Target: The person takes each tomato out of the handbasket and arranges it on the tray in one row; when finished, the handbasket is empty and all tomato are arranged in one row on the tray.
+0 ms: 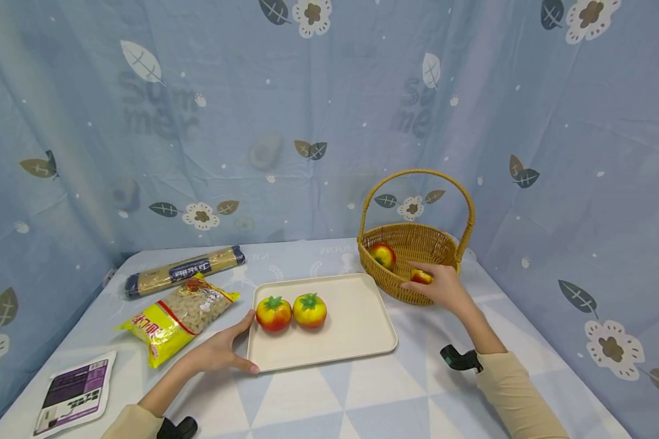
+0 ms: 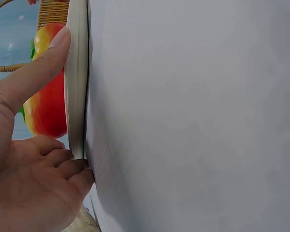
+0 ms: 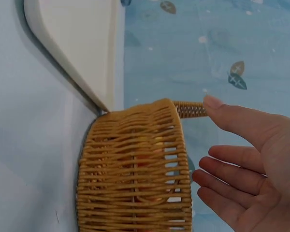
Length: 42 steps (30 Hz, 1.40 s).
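My left hand (image 1: 219, 352) holds the left end of a cream tray (image 1: 351, 323), its thumb at the near corner and fingertips along the rim. Two red-and-yellow persimmon-like fruits with green leafy tops, one at the left (image 1: 273, 314) and one beside it (image 1: 310, 311), sit on the tray near that hand. Over the near rim of a wicker basket (image 1: 384, 280), my right hand (image 1: 443, 288) is spread with nothing between thumb and fingers. Inside the basket lie two red-and-yellow fruits, one toward the left (image 1: 383, 256), the other (image 1: 420, 277) partly hidden below the right hand.
At the left lie a long pack of pasta (image 1: 187, 271), a yellow bag (image 1: 178, 317) of pale pieces and a flat purple-and-white packet (image 1: 75, 393). The basket's tall handle (image 1: 417, 172) arches over it. Patterned blue curtain (image 1: 307, 122) hangs behind the table.
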Each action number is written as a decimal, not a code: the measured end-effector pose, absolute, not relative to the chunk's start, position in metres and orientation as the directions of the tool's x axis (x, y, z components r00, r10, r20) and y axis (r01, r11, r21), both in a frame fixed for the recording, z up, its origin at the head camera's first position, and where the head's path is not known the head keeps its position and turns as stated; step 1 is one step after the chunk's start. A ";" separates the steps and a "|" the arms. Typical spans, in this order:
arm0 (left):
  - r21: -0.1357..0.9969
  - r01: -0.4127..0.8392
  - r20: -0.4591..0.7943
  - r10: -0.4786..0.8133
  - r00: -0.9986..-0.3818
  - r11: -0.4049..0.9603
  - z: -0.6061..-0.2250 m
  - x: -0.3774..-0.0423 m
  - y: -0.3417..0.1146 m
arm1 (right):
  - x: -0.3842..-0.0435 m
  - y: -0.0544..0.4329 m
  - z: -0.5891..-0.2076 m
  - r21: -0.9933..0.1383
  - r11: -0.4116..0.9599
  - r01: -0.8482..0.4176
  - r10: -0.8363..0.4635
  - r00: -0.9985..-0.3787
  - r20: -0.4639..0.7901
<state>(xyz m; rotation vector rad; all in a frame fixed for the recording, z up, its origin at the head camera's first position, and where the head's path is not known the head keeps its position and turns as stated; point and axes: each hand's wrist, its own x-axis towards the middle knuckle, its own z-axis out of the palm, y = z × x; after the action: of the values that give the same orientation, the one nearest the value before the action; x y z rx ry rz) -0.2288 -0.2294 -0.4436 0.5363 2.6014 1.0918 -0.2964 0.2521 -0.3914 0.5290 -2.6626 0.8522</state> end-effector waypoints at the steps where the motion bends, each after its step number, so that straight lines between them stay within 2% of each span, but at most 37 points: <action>1: 0.725 0.230 -0.103 0.433 -0.896 0.649 -0.444 -0.229 -0.229 | -0.297 0.253 -0.391 -0.497 0.760 -0.419 -0.245 -0.893 0.378; 14: 0.725 0.229 -0.105 0.433 -0.895 0.649 -0.444 -0.228 -0.230 | -0.302 0.270 -0.391 -0.550 0.745 -0.376 -0.228 -0.920 0.320; 29: 0.724 0.230 -0.104 0.433 -0.895 0.650 -0.445 -0.230 -0.230 | -0.328 0.291 -0.390 -0.466 0.798 -0.382 -0.283 -0.921 0.269; 42: 0.727 0.235 -0.098 0.436 -0.895 0.645 -0.445 -0.229 -0.230 | -0.353 0.299 -0.376 -0.449 0.837 -0.313 -0.307 -0.948 0.087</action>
<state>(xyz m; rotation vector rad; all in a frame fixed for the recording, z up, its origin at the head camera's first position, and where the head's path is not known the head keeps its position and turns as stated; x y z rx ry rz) -0.2292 -0.2301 -0.4448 0.5422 2.6022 1.0943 -0.3533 0.2989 -0.3758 0.5064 -2.9995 0.7364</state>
